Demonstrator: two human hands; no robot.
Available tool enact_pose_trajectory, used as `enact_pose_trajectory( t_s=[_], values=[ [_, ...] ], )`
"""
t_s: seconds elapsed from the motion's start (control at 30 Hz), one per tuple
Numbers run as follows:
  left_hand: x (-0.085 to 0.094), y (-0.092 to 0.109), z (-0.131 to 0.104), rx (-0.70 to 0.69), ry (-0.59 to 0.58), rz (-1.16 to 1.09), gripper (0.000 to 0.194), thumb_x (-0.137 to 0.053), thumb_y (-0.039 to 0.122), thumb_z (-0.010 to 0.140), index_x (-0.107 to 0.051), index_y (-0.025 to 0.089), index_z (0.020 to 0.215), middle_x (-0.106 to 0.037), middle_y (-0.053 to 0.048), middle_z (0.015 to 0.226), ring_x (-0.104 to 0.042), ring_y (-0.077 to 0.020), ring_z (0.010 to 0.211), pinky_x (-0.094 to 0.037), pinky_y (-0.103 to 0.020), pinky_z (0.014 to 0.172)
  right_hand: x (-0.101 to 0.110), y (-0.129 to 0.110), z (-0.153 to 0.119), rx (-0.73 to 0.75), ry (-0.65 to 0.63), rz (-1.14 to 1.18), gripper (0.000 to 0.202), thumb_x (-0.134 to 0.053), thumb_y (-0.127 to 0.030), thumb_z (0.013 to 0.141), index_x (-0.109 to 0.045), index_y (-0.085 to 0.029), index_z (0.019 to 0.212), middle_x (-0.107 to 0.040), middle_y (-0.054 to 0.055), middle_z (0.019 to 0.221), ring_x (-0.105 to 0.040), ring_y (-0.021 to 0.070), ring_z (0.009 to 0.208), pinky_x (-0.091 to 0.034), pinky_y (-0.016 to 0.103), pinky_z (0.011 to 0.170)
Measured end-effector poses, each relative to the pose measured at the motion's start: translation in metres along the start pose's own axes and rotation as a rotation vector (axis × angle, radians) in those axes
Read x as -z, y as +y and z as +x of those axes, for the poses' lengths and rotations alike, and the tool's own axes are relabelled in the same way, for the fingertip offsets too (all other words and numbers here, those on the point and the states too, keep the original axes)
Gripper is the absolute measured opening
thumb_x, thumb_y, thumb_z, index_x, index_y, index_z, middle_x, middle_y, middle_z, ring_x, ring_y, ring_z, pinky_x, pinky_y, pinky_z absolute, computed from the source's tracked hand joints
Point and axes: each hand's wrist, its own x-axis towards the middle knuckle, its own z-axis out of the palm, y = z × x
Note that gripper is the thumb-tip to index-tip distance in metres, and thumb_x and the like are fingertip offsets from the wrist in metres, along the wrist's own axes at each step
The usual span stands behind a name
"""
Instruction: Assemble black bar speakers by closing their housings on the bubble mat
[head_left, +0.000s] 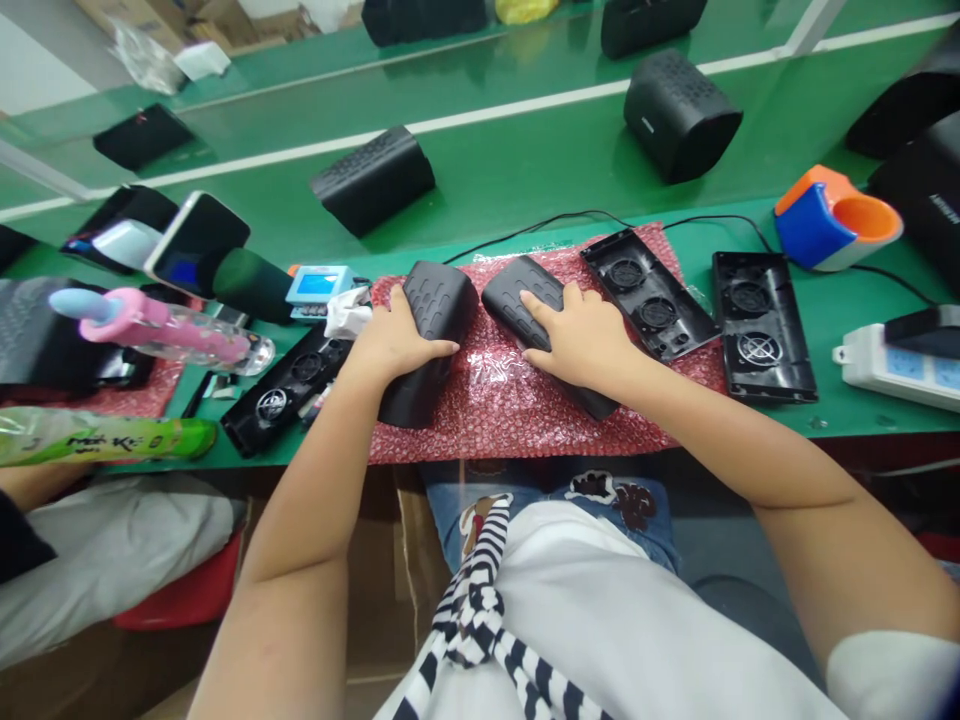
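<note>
Two black speaker shells with dimpled tops rest on red bubble wrap (487, 420) in front of me. My left hand (394, 345) grips the left speaker shell (442, 300), its thumb lying across the surface. The right speaker shell (517, 285) is under my right hand (577, 335), which holds it from above with thumb and forefinger over its face. Both shells lean outward, their far ends close together but apart. Right of my right hand, an open black housing (656, 300) with two round grilles lies partly on the wrap. A similar housing (765, 330) lies on the green bench beyond it.
On the left are another black housing (289, 390), a pink-topped bottle (172, 330), a green bottle (112, 435) and a small blue device (322, 285). On the right stand an orange and blue holder (832, 220) and a power strip (900, 365). Finished-looking speakers (679, 115) sit behind.
</note>
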Motion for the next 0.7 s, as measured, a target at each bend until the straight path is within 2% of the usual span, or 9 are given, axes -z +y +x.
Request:
enact_pose_trajectory(
  t_s=[0.37, 0.7],
  values=[
    [0.0008, 0.0012, 0.0012, 0.011, 0.012, 0.011, 0.118, -0.071, 0.064, 0.064, -0.019, 0.006, 0.152, -0.043, -0.029, 0.145, -0.048, -0.0427, 0.129, -0.042, -0.048, 0.104, 0.0, 0.0069, 0.0035, -0.009, 0.015, 0.011, 0.082, -0.062, -0.064, 0.081, -0.034, -0.034, 0.152, -0.052, 0.018, 0.128, -0.054, 0.0372, 0.112, -0.045, 0.042, 0.087],
    [-0.002, -0.0015, 0.0023, 0.007, 0.036, -0.013, 0.121, -0.072, 0.065, 0.062, -0.017, 0.007, 0.153, -0.041, -0.029, 0.146, -0.047, -0.0439, 0.13, -0.041, -0.049, 0.104, 0.0069, 0.0068, 0.0032, 0.008, 0.014, 0.002, 0.083, -0.062, -0.064, 0.081, -0.035, -0.03, 0.152, -0.053, 0.018, 0.128, -0.056, 0.037, 0.109, -0.046, 0.043, 0.086]
  ],
)
